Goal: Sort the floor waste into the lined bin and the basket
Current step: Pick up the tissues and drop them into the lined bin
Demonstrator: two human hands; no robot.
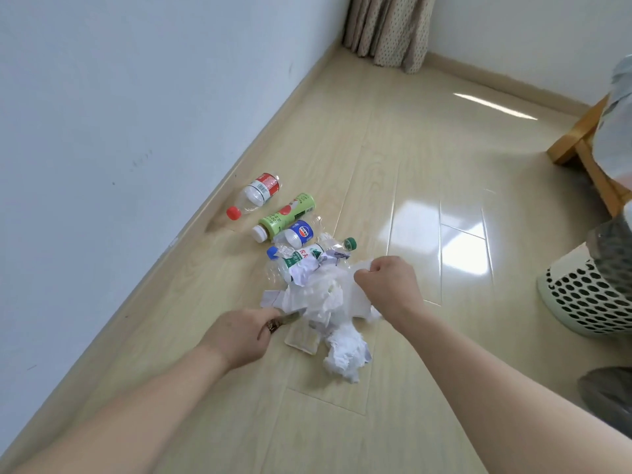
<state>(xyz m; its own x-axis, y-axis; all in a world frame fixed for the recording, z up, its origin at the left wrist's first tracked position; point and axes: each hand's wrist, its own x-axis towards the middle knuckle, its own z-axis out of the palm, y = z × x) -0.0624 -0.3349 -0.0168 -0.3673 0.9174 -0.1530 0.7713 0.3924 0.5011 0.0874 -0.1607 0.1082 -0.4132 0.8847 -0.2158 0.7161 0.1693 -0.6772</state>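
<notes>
Hands [384, 280] [246, 331] grip crumpled paper [328, 295] and a wrapper [289, 318] beside bottles [285, 217].

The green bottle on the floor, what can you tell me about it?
The green bottle looks like plastic, wrapped in a light green label with a red picture and a white cap. It lies on its side on the wooden floor, cap toward the camera, between the red-capped bottle and the blue-labelled bottle. Neither hand touches it.

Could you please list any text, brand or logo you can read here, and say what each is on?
"农夫": red characters on the green-capped bottle.
Round red, white and blue logo: blue-labelled bottle; its lettering is blurred.
Green bottle: print too small to read.
Red-capped bottle: label print unreadable.
</notes>
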